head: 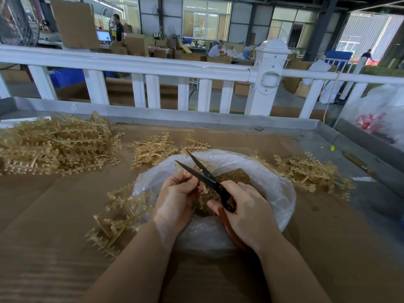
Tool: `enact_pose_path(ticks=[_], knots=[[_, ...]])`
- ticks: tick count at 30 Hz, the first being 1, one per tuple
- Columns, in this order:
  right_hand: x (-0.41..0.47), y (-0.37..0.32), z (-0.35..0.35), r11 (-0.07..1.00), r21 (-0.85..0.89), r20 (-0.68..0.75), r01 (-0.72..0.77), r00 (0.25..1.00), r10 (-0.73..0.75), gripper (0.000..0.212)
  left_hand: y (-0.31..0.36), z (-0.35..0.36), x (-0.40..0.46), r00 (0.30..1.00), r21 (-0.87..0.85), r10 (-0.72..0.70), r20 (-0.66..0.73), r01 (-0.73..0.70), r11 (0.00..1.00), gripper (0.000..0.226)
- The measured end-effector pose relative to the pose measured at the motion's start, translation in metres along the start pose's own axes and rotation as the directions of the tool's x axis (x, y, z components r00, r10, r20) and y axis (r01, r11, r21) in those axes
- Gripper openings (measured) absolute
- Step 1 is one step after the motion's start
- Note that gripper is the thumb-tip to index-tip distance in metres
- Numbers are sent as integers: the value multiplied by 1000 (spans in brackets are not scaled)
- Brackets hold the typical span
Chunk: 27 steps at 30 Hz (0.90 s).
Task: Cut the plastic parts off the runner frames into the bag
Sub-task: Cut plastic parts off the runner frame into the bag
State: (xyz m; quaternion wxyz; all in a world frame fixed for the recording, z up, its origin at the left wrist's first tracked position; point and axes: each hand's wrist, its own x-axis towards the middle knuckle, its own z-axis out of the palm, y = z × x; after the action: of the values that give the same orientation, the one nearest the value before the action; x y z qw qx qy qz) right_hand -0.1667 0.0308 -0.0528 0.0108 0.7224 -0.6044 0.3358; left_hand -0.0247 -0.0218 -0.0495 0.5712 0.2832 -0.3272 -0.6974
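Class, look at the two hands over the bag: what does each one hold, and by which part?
The right hand holds the scissors by the red handle loops. The left hand pinches a runner frame at the blades; exactly where cannot be told.

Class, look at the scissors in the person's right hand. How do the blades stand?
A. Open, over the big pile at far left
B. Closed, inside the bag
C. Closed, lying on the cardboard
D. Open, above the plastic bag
D: the scissors in the right hand show two spread blades above the plastic bag.
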Motion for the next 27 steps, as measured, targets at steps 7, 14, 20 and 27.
enact_pose_path(ticks=[7, 14, 20, 27], knots=[[0, -2, -3, 1000, 24, 1, 14, 1000, -14, 34, 0, -1, 1, 999, -33, -38, 28, 39, 999, 7], [-1, -1, -2, 999, -43, -15, 11, 1000, -12, 32, 1, 0, -1, 999, -43, -39, 16, 40, 998, 6], [-2, 0, 0, 999, -38, -10, -1, 1000, 1, 35, 1, 0, -2, 1000, -13, -5, -2, 5, 1000, 30], [-1, 0, 0, 1000, -1, 3, 0, 1000, 0, 37, 0, -1, -2, 1000, -19, -1, 10, 1, 1000, 24]])
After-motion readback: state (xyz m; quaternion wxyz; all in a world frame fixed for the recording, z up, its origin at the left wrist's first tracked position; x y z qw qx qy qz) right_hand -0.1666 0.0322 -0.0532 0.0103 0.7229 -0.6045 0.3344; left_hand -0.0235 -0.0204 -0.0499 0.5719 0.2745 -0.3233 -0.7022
